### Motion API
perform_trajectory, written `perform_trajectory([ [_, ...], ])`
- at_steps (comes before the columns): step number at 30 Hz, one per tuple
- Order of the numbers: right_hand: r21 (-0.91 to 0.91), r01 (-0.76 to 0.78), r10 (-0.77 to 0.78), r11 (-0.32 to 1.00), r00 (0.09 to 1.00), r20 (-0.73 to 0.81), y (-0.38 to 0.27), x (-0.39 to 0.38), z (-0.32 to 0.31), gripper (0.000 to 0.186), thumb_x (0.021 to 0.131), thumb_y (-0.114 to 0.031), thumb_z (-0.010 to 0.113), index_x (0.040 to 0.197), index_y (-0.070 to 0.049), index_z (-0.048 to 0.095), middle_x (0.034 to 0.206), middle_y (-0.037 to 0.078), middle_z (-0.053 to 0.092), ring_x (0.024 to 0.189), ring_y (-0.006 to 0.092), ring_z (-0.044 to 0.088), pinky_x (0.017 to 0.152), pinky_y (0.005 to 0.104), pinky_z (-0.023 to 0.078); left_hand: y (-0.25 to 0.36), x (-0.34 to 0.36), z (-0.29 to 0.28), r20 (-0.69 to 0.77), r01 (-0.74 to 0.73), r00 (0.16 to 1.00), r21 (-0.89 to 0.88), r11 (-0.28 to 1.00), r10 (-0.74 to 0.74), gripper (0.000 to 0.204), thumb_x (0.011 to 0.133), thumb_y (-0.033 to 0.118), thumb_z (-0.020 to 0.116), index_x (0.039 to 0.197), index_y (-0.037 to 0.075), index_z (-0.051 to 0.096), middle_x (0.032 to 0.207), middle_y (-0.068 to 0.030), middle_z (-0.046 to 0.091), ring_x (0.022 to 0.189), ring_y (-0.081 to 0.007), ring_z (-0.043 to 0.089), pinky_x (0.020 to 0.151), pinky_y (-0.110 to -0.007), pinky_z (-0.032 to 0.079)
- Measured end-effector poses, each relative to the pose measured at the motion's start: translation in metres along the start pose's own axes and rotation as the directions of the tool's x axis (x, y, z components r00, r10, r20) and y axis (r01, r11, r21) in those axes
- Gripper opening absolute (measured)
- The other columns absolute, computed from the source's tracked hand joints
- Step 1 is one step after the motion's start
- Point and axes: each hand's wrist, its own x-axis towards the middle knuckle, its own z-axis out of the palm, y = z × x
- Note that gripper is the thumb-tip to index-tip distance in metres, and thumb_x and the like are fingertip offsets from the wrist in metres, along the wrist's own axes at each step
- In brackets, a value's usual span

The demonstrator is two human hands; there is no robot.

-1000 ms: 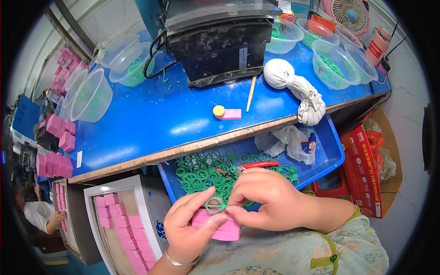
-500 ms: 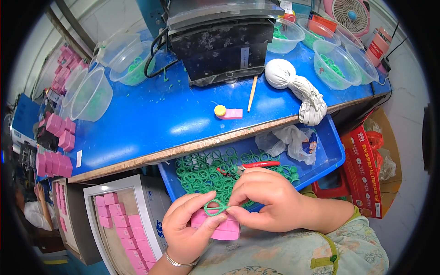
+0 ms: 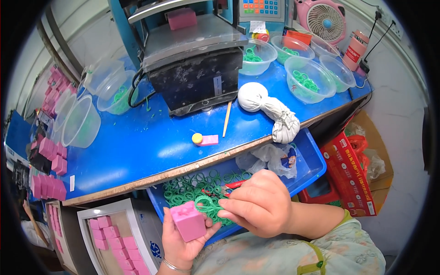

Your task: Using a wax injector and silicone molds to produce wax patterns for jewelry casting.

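Note:
My left hand (image 3: 178, 247) is closed round a pink rubber mould block (image 3: 190, 225), its thumb and fingers on the block's sides. The upper face of the block looks uneven. Just above and right of it, my right hand (image 3: 261, 204) pinches a green ring (image 3: 201, 205) by its thin stem. The ring is beside the block's upper corner; whether they touch I cannot tell. Under my hands, a blue tub (image 3: 316, 161) holds many loose green rings (image 3: 181, 189) and red-handled pliers (image 3: 235, 184), which my right hand partly hides.
A blue workbench (image 3: 151, 158) carries a black machine (image 3: 195, 73), a white tied cloth bundle (image 3: 270, 110), a wooden stick (image 3: 227, 119) and clear bowls (image 3: 309, 85) of green pieces. Left of my hands stands a tray of pink blocks (image 3: 120, 253). A red carton (image 3: 350, 174) is at right.
The ring has come up off the block, and my right hand holds it by the stem. My left hand has tipped the block more upright. The view has shifted, showing more of the bench's back.

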Motion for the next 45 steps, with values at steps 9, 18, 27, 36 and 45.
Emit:
perform_trajectory([
  [9, -0.385, -0.062, -0.066, 0.921, 0.948, -0.311, 0.072, 0.027, -0.043, 0.01, 0.074, -0.007, 0.064, 0.078, -0.007, 0.055, 0.075, 0.009, 0.055, 0.068, 0.0269, 0.054, 0.061, 0.0373, 0.041, 0.006, -0.017, -0.019, 0.079, -0.149, 0.989, 0.497, 0.855, 0.127, 0.063, 0.07, 0.007, 0.074, 0.123, 0.004, 0.04, 0.112, -0.0065, 0.052, 0.104, -0.0213, 0.052, 0.093, -0.034, 0.041],
  [18, -0.374, -0.566, 0.491, 0.735, 0.824, -0.282, 0.181, 0.09, -0.094, 0.021, 0.08, -0.023, 0.059, 0.08, -0.002, 0.06, 0.081, 0.015, 0.058, 0.078, 0.0319, 0.057, 0.07, 0.04, 0.046, -0.004, -0.021, -0.018, 0.177, -0.22, 0.975, 0.754, 0.619, 0.131, 0.043, 0.075, 0.0, 0.063, 0.115, 0.0, 0.047, 0.106, -0.0066, 0.052, 0.095, -0.0158, 0.053, 0.082, -0.027, 0.044],
  [27, -0.427, -0.03, 0.228, 0.904, 0.878, 0.421, 0.069, 0.055, 0.021, 0.019, 0.074, -0.02, 0.063, 0.086, -0.004, 0.063, 0.1, 0.011, 0.055, 0.096, 0.0276, 0.048, 0.078, 0.0389, 0.038, 0.007, -0.021, -0.003, 0.592, -0.466, 0.753, 0.787, -0.404, 0.286, 0.035, 0.074, -0.006, 0.054, 0.108, 0.003, 0.053, 0.094, -0.0045, 0.051, 0.085, -0.0179, 0.051, 0.079, -0.024, 0.04],
  [36, 0.191, -0.191, 0.107, 0.963, 0.919, 0.378, 0.022, 0.04, 0.02, 0.013, 0.076, -0.014, 0.062, 0.08, -0.006, 0.053, 0.072, 0.01, 0.053, 0.059, 0.0293, 0.054, 0.052, 0.0371, 0.043, 0.007, -0.007, 0.015, 0.798, -0.447, 0.499, 0.572, -0.688, 0.339, 0.032, 0.063, 0.001, 0.072, 0.092, 0.002, 0.058, 0.096, -0.0156, 0.062, 0.087, -0.0273, 0.06, 0.075, -0.032, 0.049],
  [45, 0.066, 0.296, -0.294, 0.953, 0.849, 0.44, -0.005, 0.024, 0.011, 0.018, 0.06, -0.018, 0.058, 0.073, -0.007, 0.053, 0.065, 0.002, 0.046, 0.057, 0.0159, 0.05, 0.051, 0.0293, 0.037, 0.006, -0.014, 0.014, 0.803, -0.424, 0.509, 0.547, -0.721, 0.31, 0.042, 0.062, -0.005, 0.067, 0.104, -0.002, 0.058, 0.098, -0.0155, 0.062, 0.089, -0.0295, 0.061, 0.078, -0.036, 0.05],
])
